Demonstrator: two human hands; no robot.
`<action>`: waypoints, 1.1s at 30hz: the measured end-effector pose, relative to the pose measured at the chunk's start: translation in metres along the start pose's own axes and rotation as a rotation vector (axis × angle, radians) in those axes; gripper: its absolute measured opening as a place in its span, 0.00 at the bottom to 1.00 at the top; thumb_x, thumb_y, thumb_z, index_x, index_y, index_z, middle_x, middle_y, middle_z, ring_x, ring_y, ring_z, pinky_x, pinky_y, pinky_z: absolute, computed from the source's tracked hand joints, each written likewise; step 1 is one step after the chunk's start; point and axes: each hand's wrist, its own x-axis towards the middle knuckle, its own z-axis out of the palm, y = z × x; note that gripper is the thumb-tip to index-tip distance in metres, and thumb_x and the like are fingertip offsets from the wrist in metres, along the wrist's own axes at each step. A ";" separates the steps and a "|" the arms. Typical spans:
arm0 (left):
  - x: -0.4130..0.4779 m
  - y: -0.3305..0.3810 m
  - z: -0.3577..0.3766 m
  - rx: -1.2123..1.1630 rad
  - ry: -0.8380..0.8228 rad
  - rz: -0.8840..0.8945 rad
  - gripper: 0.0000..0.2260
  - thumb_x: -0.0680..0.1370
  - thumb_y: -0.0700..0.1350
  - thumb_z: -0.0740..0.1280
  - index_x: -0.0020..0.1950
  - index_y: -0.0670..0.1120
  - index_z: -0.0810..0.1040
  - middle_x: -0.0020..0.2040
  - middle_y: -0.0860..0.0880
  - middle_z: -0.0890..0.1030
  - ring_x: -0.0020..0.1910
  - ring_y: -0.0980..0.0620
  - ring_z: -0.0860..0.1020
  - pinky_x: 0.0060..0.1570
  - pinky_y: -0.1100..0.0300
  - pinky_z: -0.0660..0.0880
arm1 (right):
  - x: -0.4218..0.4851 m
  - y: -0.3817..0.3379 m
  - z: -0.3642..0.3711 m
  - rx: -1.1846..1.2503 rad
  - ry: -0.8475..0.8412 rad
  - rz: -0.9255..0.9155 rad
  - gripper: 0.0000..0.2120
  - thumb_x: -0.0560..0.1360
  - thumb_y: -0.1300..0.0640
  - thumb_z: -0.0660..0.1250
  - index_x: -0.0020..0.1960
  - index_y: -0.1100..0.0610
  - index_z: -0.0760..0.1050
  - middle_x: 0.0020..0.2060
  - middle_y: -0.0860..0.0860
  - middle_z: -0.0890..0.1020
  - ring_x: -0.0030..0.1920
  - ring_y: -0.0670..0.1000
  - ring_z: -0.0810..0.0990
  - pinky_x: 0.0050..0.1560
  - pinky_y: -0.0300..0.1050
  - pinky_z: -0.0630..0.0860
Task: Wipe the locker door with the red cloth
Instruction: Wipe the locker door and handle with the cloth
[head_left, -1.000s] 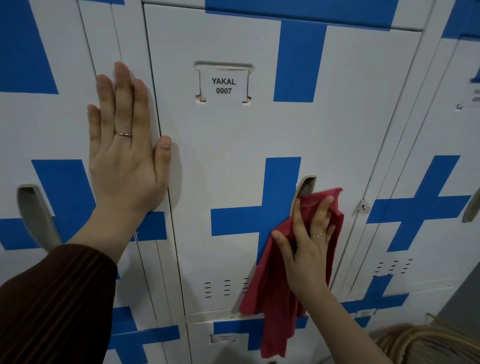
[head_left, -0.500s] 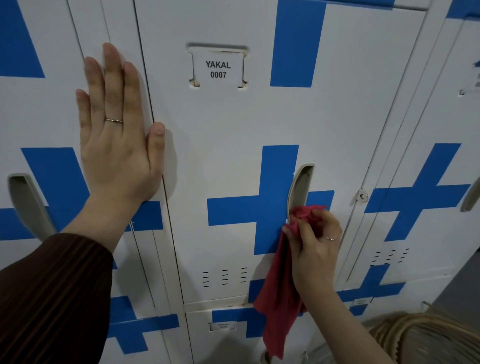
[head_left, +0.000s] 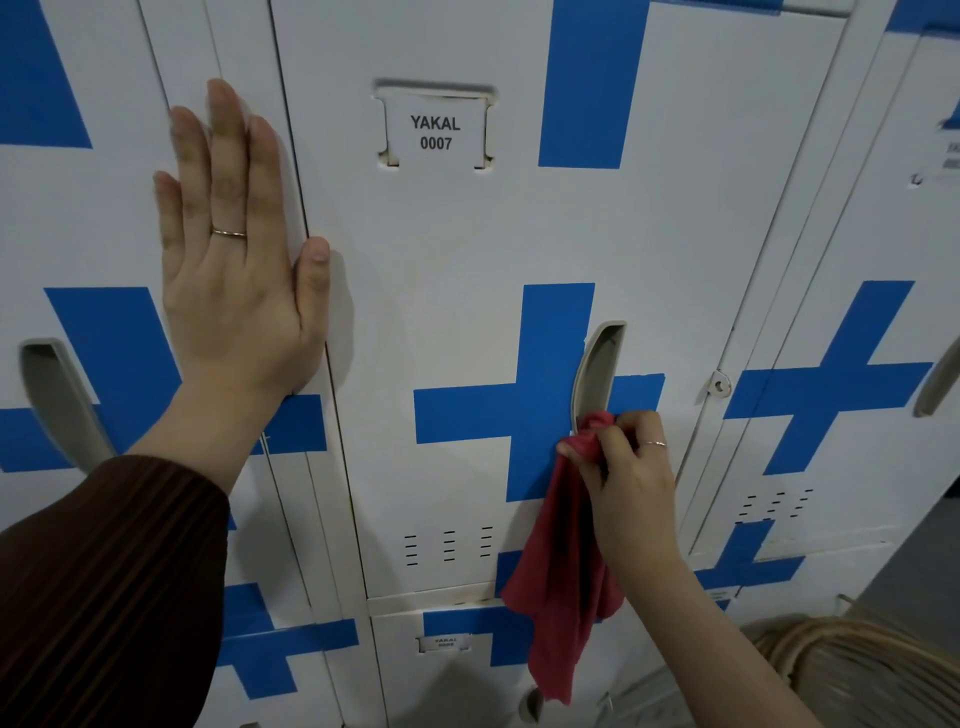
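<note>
Head view has my left hand (head_left: 236, 249) spread flat against the white lockers left of the locker door (head_left: 467, 291), while my right hand (head_left: 631, 478) pinches the red cloth (head_left: 563, 587) bunched against the handle recess's (head_left: 597, 376) lower end, its rest hanging down.

Two hands: a left hand (head_left: 234, 270) left of the 0007 label (head_left: 436, 132), a right hand (head_left: 631, 483) below and right of it. Two rings (head_left: 228, 234), one per hand. One cloth (head_left: 561, 582), below the label. Three handles (head_left: 597, 374), all lower than the label. One hasp (head_left: 719, 385), lower right of it.
</note>
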 end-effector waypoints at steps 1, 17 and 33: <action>0.000 0.000 0.000 0.001 0.005 0.001 0.25 0.81 0.49 0.48 0.74 0.35 0.52 0.73 0.31 0.55 0.72 0.34 0.50 0.72 0.53 0.40 | 0.002 0.001 -0.001 0.053 0.003 0.023 0.08 0.69 0.60 0.71 0.43 0.64 0.76 0.44 0.53 0.72 0.42 0.46 0.70 0.44 0.32 0.68; 0.000 -0.001 -0.001 0.001 0.004 -0.002 0.25 0.81 0.48 0.48 0.74 0.36 0.52 0.73 0.32 0.55 0.72 0.34 0.51 0.72 0.54 0.40 | 0.002 -0.006 -0.008 -0.020 -0.069 0.023 0.09 0.71 0.58 0.69 0.45 0.65 0.76 0.42 0.51 0.69 0.39 0.43 0.69 0.41 0.32 0.67; 0.000 0.000 0.000 0.003 0.011 0.004 0.26 0.81 0.49 0.47 0.74 0.36 0.53 0.73 0.32 0.56 0.72 0.34 0.51 0.72 0.54 0.40 | 0.042 -0.025 -0.003 0.275 0.286 0.088 0.07 0.69 0.62 0.72 0.36 0.65 0.78 0.40 0.52 0.67 0.39 0.37 0.67 0.39 0.24 0.64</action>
